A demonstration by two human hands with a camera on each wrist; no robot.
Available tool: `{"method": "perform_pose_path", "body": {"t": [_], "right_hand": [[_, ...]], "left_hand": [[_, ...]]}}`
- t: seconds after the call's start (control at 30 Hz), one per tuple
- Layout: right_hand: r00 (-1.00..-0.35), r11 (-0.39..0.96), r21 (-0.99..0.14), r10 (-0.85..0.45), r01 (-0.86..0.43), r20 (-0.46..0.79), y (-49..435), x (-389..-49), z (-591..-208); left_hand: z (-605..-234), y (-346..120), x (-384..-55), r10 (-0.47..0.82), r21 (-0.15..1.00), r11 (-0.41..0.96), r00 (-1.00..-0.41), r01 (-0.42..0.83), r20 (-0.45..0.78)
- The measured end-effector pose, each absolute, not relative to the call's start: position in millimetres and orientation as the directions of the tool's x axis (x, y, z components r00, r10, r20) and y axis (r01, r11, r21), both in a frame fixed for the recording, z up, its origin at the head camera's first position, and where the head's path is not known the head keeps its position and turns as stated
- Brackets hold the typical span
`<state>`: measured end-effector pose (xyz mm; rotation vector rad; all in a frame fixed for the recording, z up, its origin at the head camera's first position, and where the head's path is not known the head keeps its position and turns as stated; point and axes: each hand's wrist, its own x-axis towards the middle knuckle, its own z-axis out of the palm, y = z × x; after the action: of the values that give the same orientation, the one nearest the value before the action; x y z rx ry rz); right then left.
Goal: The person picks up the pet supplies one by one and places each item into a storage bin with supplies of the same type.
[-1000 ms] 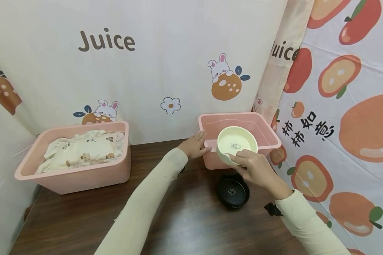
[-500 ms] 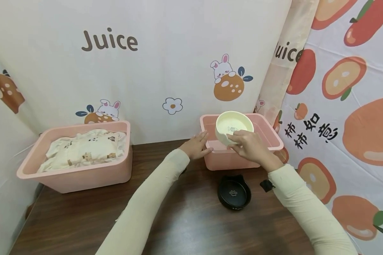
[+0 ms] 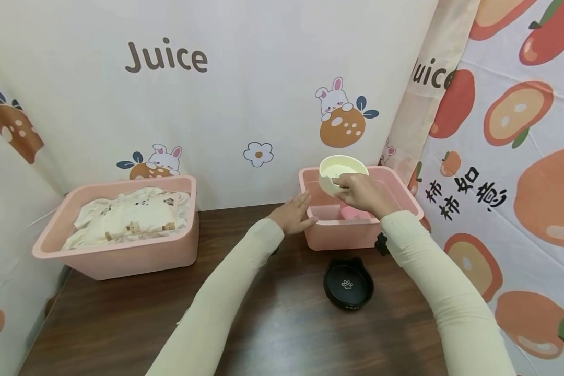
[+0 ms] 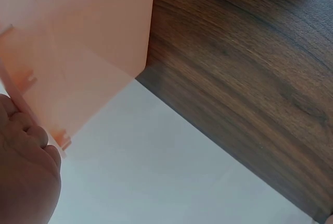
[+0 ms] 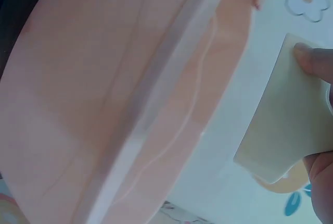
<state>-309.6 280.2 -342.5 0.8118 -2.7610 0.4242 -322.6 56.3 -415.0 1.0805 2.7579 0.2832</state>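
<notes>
My right hand [image 3: 364,193] pinches the near rim of a cream pet bowl [image 3: 336,166], which is over the right-hand pink bin [image 3: 340,237]. The right wrist view shows the bowl's pale side [image 5: 289,120] between thumb and fingers, beyond the bin's rim. My left hand [image 3: 290,215] lies at the left rim of that same bin, fingers extended. Seen from the left wrist, its fingertips [image 4: 36,134] are at the bin's edge. A brighter pink thing [image 3: 352,211] shows inside the bin, partly covered by the right hand and forearm.
On the dark wooden table [image 3: 282,318], a black pet bowl [image 3: 349,293] with a paw print sits in front of the right bin. Another pink bin [image 3: 141,260] at the left holds folded cream cloth [image 3: 136,214]. Printed curtains [image 3: 244,94] stand close behind and at the right.
The right hand has carried the cream bowl away from me, from the bin's near edge to over its far part, uncovering the pink thing inside. The left hand has stayed at the rim.
</notes>
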Motion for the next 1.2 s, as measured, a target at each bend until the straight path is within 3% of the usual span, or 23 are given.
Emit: {"method": "perform_pose_path", "body": {"t": [0.27, 0.57, 0.83, 1.2], "right_hand": [[-0.907, 0.863, -0.282, -0.39, -0.42, 0.156, 280, -332, -361], [-0.942, 0.891, -0.306, -0.318, -0.335, 0.106, 272, -343, -392], [-0.952, 0.896, -0.321, -0.288, -0.307, 0.107, 263, -349, -412], [-0.938, 0.893, -0.294, -0.342, -0.341, 0.051, 262, -352, -426]], "left_hand": [[-413, 57, -320, 0.681, 0.249, 0.721, -0.728, 0.647, -0.08], [-414, 59, -321, 0.672, 0.241, 0.73, -0.736, 0.64, -0.081], [-412, 58, -321, 0.677, 0.229, 0.727, -0.732, 0.648, -0.077], [-415, 59, -323, 0.675, 0.23, 0.729, -0.733, 0.645, -0.083]]}}
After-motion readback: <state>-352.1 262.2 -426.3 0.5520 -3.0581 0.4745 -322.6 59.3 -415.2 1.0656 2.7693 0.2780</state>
